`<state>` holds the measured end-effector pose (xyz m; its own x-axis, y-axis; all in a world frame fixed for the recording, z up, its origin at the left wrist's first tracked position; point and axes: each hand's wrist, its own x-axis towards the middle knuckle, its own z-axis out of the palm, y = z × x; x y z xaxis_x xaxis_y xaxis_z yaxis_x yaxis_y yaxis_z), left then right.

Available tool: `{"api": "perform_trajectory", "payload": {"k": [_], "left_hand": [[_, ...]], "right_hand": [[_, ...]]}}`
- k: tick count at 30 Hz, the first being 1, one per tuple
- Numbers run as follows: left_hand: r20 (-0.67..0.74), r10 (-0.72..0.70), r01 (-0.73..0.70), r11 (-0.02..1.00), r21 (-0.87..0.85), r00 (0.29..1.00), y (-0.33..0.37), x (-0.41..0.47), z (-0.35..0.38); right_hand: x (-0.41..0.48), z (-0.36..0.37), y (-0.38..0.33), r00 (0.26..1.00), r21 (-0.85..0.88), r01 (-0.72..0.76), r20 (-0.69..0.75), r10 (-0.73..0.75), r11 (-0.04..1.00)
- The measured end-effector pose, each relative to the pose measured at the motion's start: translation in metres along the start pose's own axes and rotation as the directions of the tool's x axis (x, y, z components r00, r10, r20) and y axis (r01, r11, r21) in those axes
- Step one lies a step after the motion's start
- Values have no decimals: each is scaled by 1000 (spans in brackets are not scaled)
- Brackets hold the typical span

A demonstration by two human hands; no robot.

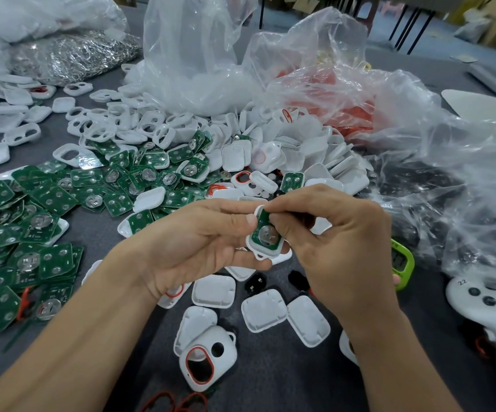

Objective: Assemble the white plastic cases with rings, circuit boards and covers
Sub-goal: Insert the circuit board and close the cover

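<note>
My left hand (199, 248) holds a white plastic case (263, 253) above the grey table, thumb on its upper edge and fingers curled under it. A green circuit board (266, 233) with a round metal battery clip lies in the case. My right hand (324, 236) pinches the board's upper end with fingertips. On the table below lie several white covers (264, 310) and a white case with a red ring (208, 359) in its opening. A heap of green circuit boards (32, 221) spreads at the left. Loose red rings (175, 401) lie at the front edge.
A pile of white case halves (181, 126) fills the middle back. Clear plastic bags (419, 162) stand behind and to the right, one holding red rings (350, 114). A bag of metal parts (71, 55) is at back left. A green timer (401, 263) and a white device (487, 301) sit at right.
</note>
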<state>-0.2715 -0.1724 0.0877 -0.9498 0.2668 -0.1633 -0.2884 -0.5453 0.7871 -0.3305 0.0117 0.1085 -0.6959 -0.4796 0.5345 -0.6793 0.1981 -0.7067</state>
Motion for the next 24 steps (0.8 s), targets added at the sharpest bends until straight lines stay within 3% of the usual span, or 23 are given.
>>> {"api": "perform_trajectory", "payload": {"k": [9, 15, 19, 24], "left_hand": [[-2, 5, -5, 1000, 1, 1000, 0, 1, -1], [-10, -6, 6, 1000, 11, 1000, 2, 1, -1], [-52, 8, -7, 1000, 19, 999, 2, 3, 0], [-114, 19, -16, 999, 31, 993, 1, 4, 0]], "right_hand": [[-1, 2, 1, 1000, -51, 0, -31, -1, 999], [3, 1, 5, 965, 167, -198, -139, 222, 966], [6, -3, 13, 898, 311, -431, 53, 437, 847], [7, -3, 19, 838, 342, -544, 190, 511, 766]]}}
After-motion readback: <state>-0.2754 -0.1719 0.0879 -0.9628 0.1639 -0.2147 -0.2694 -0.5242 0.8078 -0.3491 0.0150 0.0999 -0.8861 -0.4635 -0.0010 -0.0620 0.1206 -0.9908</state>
